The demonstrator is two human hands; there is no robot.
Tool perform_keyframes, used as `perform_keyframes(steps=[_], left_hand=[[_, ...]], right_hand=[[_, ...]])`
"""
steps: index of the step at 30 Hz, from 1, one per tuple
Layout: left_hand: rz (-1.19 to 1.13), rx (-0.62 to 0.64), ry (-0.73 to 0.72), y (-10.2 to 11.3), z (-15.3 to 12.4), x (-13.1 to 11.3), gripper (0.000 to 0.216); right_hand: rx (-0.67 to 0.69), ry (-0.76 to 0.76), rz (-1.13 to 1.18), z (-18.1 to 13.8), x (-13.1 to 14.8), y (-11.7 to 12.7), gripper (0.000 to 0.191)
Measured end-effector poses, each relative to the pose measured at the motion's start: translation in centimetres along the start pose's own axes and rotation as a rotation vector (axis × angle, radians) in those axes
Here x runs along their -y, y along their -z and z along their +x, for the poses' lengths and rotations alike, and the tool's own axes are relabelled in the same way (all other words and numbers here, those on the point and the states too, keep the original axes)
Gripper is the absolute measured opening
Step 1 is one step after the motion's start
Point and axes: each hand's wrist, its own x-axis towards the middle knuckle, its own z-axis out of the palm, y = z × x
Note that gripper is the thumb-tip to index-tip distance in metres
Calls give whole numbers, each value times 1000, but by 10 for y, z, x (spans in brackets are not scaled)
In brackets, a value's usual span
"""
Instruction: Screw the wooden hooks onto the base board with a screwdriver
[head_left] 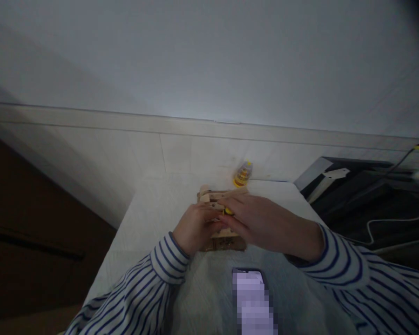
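Observation:
A small wooden model (219, 197) made of pale slats stands on a white table (153, 209). My left hand (194, 229) is closed around its left side. My right hand (263, 222) lies over its right side, and the fingertips pinch a small yellow and black part (227, 211) against the wood. Much of the model is hidden under both hands. Both sleeves are white with dark blue stripes.
A yellow, cone-shaped container (243, 173) stands behind the model by the tiled wall (181, 149). A phone (252, 298) lies near the table's front edge. At the right are a dark unit (366, 186) and white cables (398, 221). Dark floor lies on the left.

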Motion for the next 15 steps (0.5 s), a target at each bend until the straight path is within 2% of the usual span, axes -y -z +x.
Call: perform_keyframes(steps=[5, 10, 15], left_hand=[[-36, 13, 20, -1, -1, 5, 8], [-29, 18, 35, -4, -2, 4, 9], [-75, 16, -29, -4, 0, 6, 13]], right_hand=[[66, 77, 69, 5, -1, 8, 19], [49, 117, 52, 2, -8, 2, 20], [15, 110, 33, 1, -11, -6, 20]])
